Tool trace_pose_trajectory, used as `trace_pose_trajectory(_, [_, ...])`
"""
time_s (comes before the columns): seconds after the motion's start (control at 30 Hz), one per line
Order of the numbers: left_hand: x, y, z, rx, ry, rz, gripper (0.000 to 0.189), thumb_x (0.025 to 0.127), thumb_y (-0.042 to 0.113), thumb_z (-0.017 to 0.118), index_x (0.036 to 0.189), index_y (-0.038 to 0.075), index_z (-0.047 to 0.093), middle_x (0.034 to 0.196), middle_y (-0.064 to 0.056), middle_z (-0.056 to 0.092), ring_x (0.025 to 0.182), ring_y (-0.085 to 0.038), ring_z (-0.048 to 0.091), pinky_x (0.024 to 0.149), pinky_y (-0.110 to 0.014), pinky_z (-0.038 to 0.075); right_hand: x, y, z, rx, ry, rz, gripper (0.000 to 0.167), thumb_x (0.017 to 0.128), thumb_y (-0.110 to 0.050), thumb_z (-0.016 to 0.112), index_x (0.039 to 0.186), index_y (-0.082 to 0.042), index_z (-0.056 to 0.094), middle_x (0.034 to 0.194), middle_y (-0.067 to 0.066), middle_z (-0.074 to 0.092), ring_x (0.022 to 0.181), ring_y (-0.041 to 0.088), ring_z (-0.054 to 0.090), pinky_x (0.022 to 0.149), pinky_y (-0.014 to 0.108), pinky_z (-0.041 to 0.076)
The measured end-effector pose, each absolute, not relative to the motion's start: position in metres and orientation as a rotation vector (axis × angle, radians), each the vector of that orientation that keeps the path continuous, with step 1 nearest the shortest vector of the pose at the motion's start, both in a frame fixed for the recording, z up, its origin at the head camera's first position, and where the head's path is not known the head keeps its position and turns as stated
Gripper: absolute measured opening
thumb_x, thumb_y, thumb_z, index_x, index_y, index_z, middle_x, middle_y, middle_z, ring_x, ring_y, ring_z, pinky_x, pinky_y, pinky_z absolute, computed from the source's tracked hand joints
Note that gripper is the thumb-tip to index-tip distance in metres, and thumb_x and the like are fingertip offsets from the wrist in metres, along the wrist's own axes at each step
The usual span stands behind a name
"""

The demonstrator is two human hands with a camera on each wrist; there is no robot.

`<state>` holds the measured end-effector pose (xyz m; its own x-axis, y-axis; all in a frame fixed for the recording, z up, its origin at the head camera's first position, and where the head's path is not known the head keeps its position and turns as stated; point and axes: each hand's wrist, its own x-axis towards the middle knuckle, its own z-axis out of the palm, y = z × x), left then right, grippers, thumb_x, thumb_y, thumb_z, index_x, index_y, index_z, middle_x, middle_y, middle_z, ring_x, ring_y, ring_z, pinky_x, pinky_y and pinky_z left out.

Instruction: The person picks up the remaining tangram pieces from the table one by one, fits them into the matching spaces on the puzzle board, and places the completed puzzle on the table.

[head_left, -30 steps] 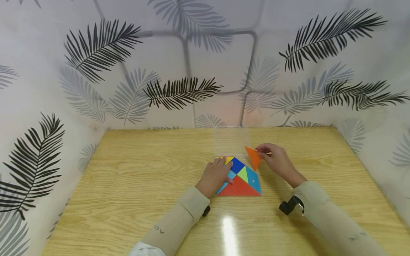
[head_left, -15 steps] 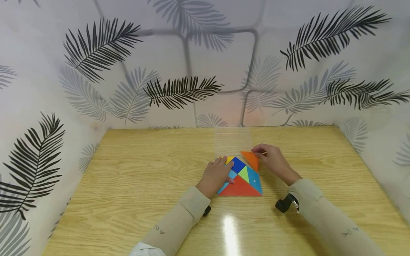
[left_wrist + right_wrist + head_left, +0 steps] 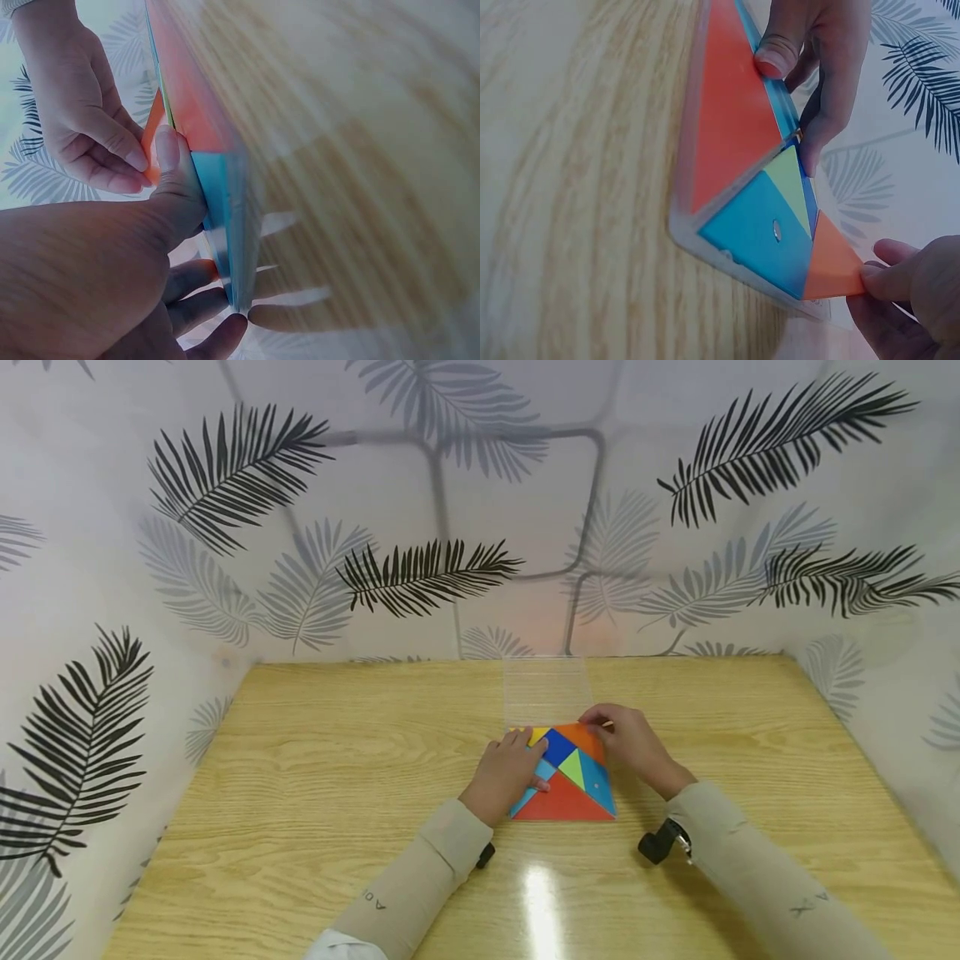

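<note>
A tangram in a clear shallow tray [image 3: 679, 225] lies on the table. Its pieces include a large red triangle [image 3: 561, 802], a blue piece [image 3: 597, 781], a light green triangle [image 3: 572, 768], a dark blue square [image 3: 558, 747] and a yellow piece [image 3: 540, 734]. My left hand [image 3: 501, 777] rests over the tray's left side, fingers spread, thumb on the pieces. My right hand [image 3: 633, 739] pinches an orange triangle [image 3: 831, 262] by its outer corner at the far right of the tray. In the right wrist view the triangle tilts up beside the blue piece. My left hand hides part of the left pieces.
A clear ridged plastic sheet or lid [image 3: 546, 687] lies behind the tray, near the table's back edge. Bare wood table [image 3: 337, 743] extends to both sides. A leaf-patterned curtain [image 3: 420, 510] stands behind and around the table.
My right hand has moved left and slightly toward me, and the orange triangle has turned and come down over the tray's far right part. The left hand stays where it was.
</note>
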<state>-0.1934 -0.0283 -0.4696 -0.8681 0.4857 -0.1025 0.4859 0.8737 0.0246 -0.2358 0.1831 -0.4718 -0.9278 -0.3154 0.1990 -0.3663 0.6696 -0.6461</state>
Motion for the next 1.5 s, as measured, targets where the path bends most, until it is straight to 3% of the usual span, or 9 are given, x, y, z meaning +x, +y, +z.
trace_pose_trajectory(0.4, [-0.194,-0.028,-0.47,0.752,2.932,-0.001,0.073,0.082,0.057,0.048,0.143,0.02,0.038,0.146,-0.01,0.035,0.133,-0.025,0.033,0.097,-0.043,0.04,-0.231,0.18,-0.479,0.483,-2.88,1.055,0.013,0.088,-0.002,0.062,0.099,-0.007,0.066,0.1,0.006,0.061,0.092,0.023,0.056,0.082,0.039,0.051])
trace_pose_trajectory(0.77, [-0.192,-0.028,-0.47,0.76,2.946,0.004,0.071,0.082,0.055,0.048,0.143,0.019,0.04,0.145,-0.011,0.036,0.132,-0.025,0.035,0.096,-0.042,0.041,-0.229,0.18,-0.49,0.653,-2.824,0.949,0.015,0.086,-0.009,0.067,0.1,-0.004,0.069,0.105,0.011,0.062,0.095,0.027,0.05,0.081,0.041,0.046])
trace_pose_trajectory(1.03, [-0.194,-0.028,-0.473,0.766,2.965,-0.025,0.07,0.082,0.056,0.049,0.142,0.02,0.041,0.144,-0.01,0.037,0.131,-0.025,0.036,0.096,-0.041,0.042,-0.227,0.181,-0.492,0.626,-2.861,0.937,0.018,0.088,-0.012,0.065,0.104,-0.004,0.068,0.107,0.01,0.064,0.102,0.027,0.052,0.09,0.045,0.044])
trace_pose_trajectory(1.5, [-0.195,-0.027,-0.473,0.752,2.951,-0.034,0.071,0.081,0.057,0.048,0.143,0.021,0.04,0.145,-0.009,0.036,0.131,-0.025,0.035,0.096,-0.041,0.041,-0.222,0.184,-0.494,0.595,-2.895,0.877,0.027,0.09,-0.018,0.062,0.113,-0.004,0.066,0.117,0.01,0.06,0.109,0.028,0.052,0.093,0.045,0.043])
